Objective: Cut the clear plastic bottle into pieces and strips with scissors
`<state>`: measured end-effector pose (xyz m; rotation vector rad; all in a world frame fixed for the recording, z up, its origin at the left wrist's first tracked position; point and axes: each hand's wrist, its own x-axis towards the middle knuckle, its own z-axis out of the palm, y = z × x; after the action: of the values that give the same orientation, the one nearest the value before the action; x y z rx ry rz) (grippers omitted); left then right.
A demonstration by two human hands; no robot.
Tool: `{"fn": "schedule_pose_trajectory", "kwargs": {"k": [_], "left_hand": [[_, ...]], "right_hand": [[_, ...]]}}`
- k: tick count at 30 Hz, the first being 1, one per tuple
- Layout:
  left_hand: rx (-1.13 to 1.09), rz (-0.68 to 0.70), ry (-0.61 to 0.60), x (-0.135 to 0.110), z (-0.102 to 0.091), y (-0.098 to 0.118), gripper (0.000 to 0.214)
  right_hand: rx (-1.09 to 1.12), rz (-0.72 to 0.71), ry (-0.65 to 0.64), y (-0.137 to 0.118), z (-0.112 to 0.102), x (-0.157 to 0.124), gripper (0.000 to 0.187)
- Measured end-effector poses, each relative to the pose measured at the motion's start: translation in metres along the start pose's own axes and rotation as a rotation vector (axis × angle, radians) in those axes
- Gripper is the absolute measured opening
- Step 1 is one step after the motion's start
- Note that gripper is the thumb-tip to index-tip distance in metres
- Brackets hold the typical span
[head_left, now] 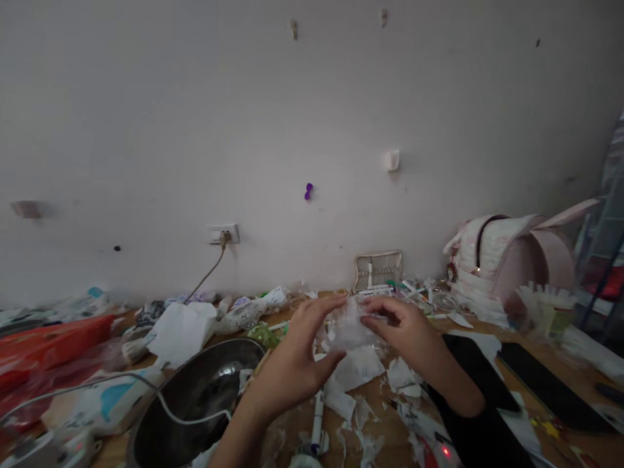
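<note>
In the lower centre of the frame, a crumpled piece of clear plastic [351, 333] sits between the two hands, seemingly raised above the cluttered bench [397, 442]. The right hand [412, 335] pinches its near side between thumb and fingers. The left hand [303, 351] is loosely curved, thumb well apart from the fingers; its fingertips reach the plastic's upper edge, though blur hides whether they grip it.

The handling looks midway: the plastic is picked up, but not yet released or laid down, and whether it is opened or emptied cannot be told. What is left lies below, untouched by either hand: torn white paper [363, 369] and a white marker [318, 419] at bottom centre, a dark pan [182, 396] at lower left, and a black phone [550, 385] at lower right.
</note>
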<state>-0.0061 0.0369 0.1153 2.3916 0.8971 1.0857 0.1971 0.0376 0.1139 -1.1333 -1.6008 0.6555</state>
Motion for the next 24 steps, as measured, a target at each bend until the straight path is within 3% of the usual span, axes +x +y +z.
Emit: {"fn": "schedule_pose_trajectory", "kwargs": {"k": [2, 5, 11, 18, 24], "left_hand": [[0.079, 0.047, 0.018, 0.001, 0.004, 0.001, 0.061], [0.132, 0.015, 0.054, 0.005, 0.008, 0.0, 0.066], [0.049, -0.049, 0.008, 0.01, 0.009, -0.003, 0.066], [0.089, -0.067, 0.025, 0.011, 0.01, -0.014, 0.061], [0.001, -0.066, 0.018, 0.012, 0.01, -0.015, 0.062]], "right_hand": [[-0.013, 0.002, 0.008, 0.002, 0.002, 0.002, 0.019], [-0.023, 0.036, -0.017, 0.004, 0.001, 0.003, 0.021], [-0.052, 0.138, 0.02, 0.01, -0.009, 0.011, 0.029], [-0.275, 0.106, 0.317, 0.03, -0.034, 0.024, 0.039], [-0.297, 0.113, 0.189, 0.045, -0.033, 0.024, 0.064]]}}
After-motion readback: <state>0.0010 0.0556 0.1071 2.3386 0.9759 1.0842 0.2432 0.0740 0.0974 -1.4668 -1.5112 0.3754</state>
